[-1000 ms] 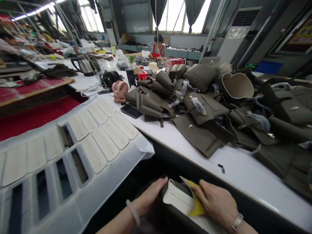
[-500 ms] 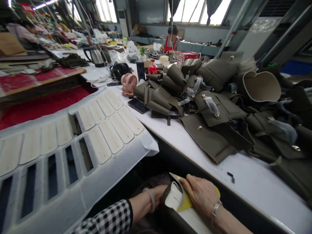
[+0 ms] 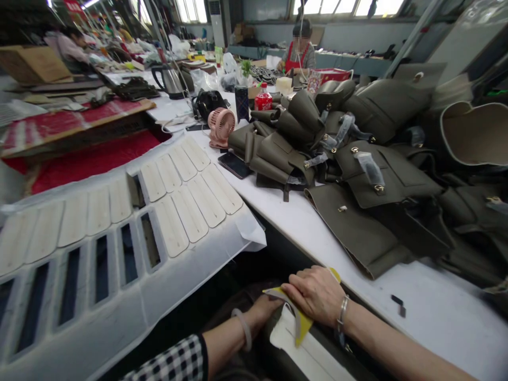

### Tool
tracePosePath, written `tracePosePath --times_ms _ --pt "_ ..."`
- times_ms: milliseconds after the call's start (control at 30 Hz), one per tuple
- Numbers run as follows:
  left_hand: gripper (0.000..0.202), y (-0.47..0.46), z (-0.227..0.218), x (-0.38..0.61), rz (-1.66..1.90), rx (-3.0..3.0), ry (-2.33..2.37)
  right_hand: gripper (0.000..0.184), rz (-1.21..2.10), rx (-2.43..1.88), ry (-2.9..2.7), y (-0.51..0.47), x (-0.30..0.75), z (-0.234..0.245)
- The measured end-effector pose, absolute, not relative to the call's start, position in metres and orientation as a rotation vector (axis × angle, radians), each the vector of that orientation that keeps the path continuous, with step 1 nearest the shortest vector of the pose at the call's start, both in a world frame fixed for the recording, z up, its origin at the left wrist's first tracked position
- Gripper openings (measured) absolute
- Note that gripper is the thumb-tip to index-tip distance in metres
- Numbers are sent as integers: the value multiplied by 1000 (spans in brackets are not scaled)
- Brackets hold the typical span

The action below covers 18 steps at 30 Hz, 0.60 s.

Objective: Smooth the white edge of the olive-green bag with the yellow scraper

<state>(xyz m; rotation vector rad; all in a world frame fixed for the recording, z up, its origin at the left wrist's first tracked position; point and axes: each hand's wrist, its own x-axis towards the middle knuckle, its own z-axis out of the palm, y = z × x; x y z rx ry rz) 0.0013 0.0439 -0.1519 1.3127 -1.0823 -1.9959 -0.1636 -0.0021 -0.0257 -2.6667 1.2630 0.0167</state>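
At the bottom centre of the frame, a person's bare right hand (image 3: 315, 296) grips a yellow piece with a grey edge (image 3: 304, 324), fingers folded over its upper part, its pointed lower end against a pale panel (image 3: 323, 354). The panel lies along an olive workpiece (image 3: 282, 365), which runs toward the bottom edge. The left hand (image 3: 262, 313), below a white bangle (image 3: 246, 334) and a checked sleeve (image 3: 174, 360), reaches to the workpiece's far end; its fingers are partly hidden, and how tightly they close cannot be told. A silver bracelet (image 3: 342, 317) circles the right wrist.

At right, olive bags (image 3: 392, 172) with metal fittings and clear wrapping heap across a white table (image 3: 448, 317), two small dark scraps (image 3: 397, 300) near its edge. At left, rows of pale rounded strips (image 3: 172, 227) rest on a whitish sheet (image 3: 166, 296) beside dark slots. Just above centre, a black phone (image 3: 235, 165) lies near a pink fan (image 3: 222, 127), with a red-labelled bottle (image 3: 263, 98) and a kettle (image 3: 173, 82) beyond. In the upper centre, a co-worker in a red apron (image 3: 297, 62) sits at the table's far side.
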Motion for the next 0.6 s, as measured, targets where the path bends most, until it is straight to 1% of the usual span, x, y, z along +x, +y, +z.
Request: tracePosePath --times_ms 100,200,267,367,467,600 --pt "56 49 -122 22 -1869 1382 -931 47 1 -2700 1203 -5 -164 -26" --pt "57 57 -84 40 -1866 1197 -756 46 -24 -2731 1159 -7 -164 -27" --pt "64 61 -66 44 -1909 1115 -802 46 -34 -2755 1133 -8 -164 -27" --pt "71 61 -58 42 -1952 1128 -949 45 -35 -2792 1106 -9 -163 -26" --pt "69 58 -56 38 -1960 1151 -966 45 -32 -2814 1096 -9 -163 -25" --pt "56 56 -46 38 -1967 1139 -1041 45 -13 -2813 1060 -10 -163 -25"
